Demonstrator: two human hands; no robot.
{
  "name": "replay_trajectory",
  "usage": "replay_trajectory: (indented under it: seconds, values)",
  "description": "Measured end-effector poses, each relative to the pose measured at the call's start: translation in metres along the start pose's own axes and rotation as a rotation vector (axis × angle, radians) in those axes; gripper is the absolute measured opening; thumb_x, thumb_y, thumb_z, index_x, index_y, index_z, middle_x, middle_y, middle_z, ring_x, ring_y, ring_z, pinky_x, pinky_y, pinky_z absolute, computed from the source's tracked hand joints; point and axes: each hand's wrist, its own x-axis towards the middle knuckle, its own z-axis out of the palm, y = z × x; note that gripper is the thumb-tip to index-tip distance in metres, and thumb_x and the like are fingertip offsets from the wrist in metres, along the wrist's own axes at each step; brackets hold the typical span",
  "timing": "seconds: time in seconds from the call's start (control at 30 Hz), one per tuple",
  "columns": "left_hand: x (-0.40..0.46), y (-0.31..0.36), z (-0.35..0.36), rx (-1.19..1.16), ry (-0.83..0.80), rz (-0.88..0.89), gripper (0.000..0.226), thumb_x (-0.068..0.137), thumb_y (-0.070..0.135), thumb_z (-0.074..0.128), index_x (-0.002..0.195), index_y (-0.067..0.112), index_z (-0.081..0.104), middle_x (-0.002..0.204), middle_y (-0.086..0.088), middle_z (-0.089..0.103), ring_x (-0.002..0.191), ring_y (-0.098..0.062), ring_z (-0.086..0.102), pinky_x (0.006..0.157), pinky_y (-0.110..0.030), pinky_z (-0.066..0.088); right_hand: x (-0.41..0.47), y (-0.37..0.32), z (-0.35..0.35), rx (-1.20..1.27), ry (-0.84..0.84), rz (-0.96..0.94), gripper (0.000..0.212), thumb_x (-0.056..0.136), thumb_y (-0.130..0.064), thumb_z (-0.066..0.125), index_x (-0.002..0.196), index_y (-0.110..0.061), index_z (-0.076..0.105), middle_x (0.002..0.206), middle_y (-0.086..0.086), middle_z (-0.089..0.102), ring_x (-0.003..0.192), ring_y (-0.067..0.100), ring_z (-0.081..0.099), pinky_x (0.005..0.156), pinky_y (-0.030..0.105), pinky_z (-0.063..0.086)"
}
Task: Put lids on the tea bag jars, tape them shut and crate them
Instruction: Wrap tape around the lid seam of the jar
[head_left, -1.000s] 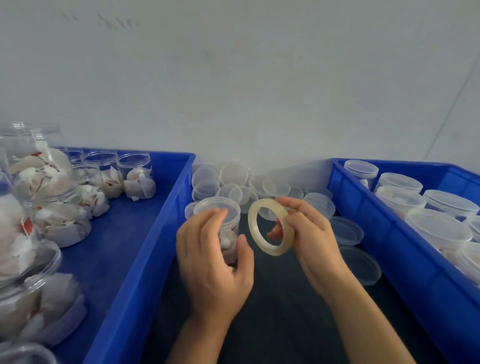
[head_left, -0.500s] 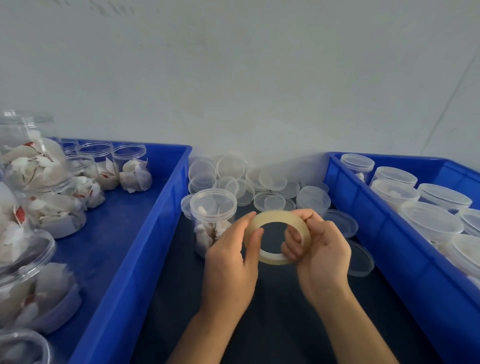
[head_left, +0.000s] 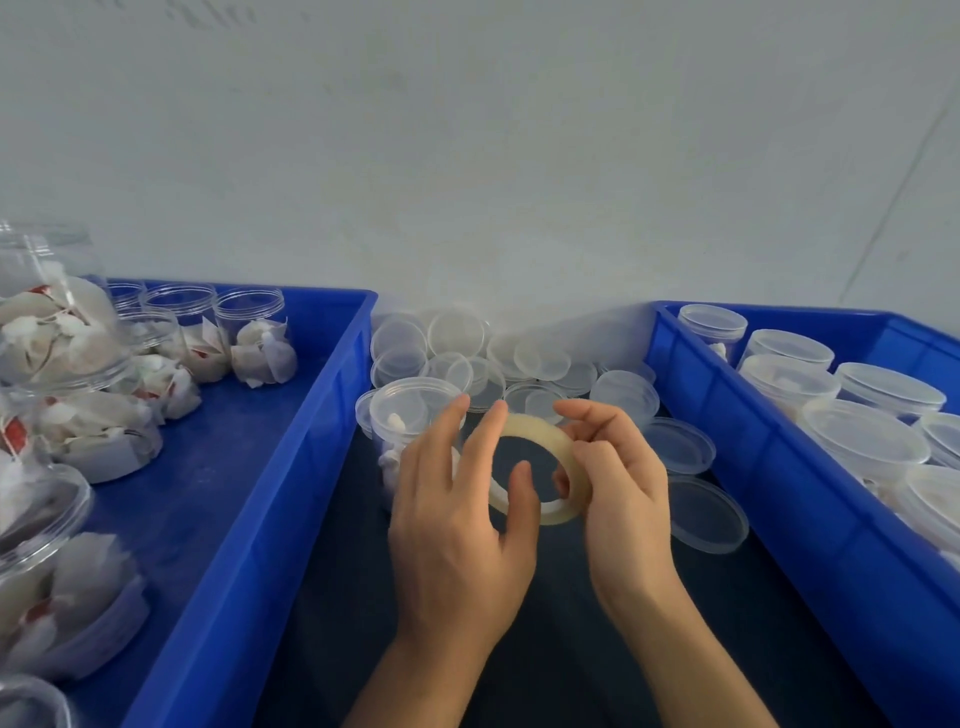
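Tape roll held between left hand and right hand.

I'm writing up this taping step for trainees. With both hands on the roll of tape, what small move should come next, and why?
Probably peel the tape's free end loose. The right hand grips the translucent yellowish tape roll, the left hand fingers its rim, no strip is pulled out, and the lidded clear plastic jar behind looks untaped.

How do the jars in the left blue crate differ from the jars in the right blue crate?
The jars in the left crate have no lids, while the jars in the right crate have lids on. The left jars' tea bags show plainly; the right jars' contents are mostly hidden. Both are clear plastic.
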Motion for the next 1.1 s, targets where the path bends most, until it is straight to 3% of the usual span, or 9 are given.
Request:
replay_trajectory:
  seconds: [0.17,0.23,0.33,0.5,0.63,0.9,1.1]
  values:
    - [0.002,0.004,0.001,-0.077,0.02,0.031,0.037,0.104,0.039,0.063,0.134,0.02,0.071,0.133,-0.004,0.061,0.12,-0.019,0.059,0.089,-0.041,0.056,-0.006,0.001,0.005,-0.079,-0.043,-0.114,0.031,0.1,0.002,0.054,0.11,-0.022,0.071,0.087,-0.006,0.063,0.079,0.01,0.06,0.072,0.023,0.054]
    - [0.002,0.004,0.002,-0.179,-0.003,0.003,0.034,0.104,0.03,0.066,0.132,0.013,0.071,0.128,-0.003,0.063,0.119,-0.016,0.063,0.089,-0.038,0.059,-0.009,0.002,0.007,-0.188,-0.044,-0.198,0.032,0.099,-0.004,0.052,0.114,-0.026,0.068,0.093,-0.009,0.066,0.086,0.007,0.064,0.075,0.024,0.055]
    - [0.001,0.004,0.003,-0.281,-0.024,-0.039,0.031,0.101,0.017,0.072,0.129,0.004,0.071,0.126,-0.002,0.068,0.119,-0.014,0.066,0.088,-0.039,0.062,-0.012,0.003,0.005,-0.428,-0.055,-0.407,0.04,0.093,-0.001,0.046,0.118,-0.028,0.063,0.103,-0.011,0.062,0.1,0.018,0.063,0.078,0.023,0.051]
    - [0.003,0.007,0.001,-0.34,0.001,-0.093,0.028,0.097,0.017,0.074,0.123,0.007,0.074,0.122,0.003,0.071,0.113,-0.008,0.069,0.078,-0.03,0.064,-0.011,0.005,0.003,-0.554,-0.093,-0.587,0.051,0.09,0.007,0.045,0.127,-0.025,0.058,0.108,-0.02,0.054,0.099,0.015,0.058,0.082,0.017,0.045]
    - [0.002,0.006,0.002,-0.303,0.006,-0.078,0.026,0.095,0.011,0.078,0.12,0.007,0.077,0.12,0.001,0.072,0.111,-0.01,0.07,0.079,-0.033,0.064,-0.01,0.009,0.002,-0.58,-0.097,-0.585,0.048,0.09,0.005,0.044,0.127,-0.024,0.057,0.107,-0.024,0.052,0.096,0.015,0.058,0.08,0.018,0.044]
    - [0.001,0.005,0.003,-0.272,-0.01,-0.119,0.021,0.093,0.01,0.08,0.115,0.01,0.079,0.114,0.002,0.07,0.104,-0.014,0.071,0.077,-0.034,0.064,-0.009,0.014,0.002,-0.643,-0.1,-0.536,0.042,0.093,-0.001,0.043,0.129,-0.015,0.059,0.106,-0.013,0.055,0.099,0.017,0.06,0.08,0.033,0.052]
    - [0.006,0.009,-0.001,-0.348,0.0,-0.234,0.013,0.092,0.012,0.082,0.105,0.013,0.08,0.103,0.005,0.072,0.092,-0.01,0.073,0.072,-0.018,0.061,-0.01,0.015,0.002,-0.669,-0.13,-0.515,0.043,0.093,0.0,0.044,0.132,-0.012,0.058,0.106,-0.011,0.054,0.1,0.017,0.059,0.082,0.025,0.05]
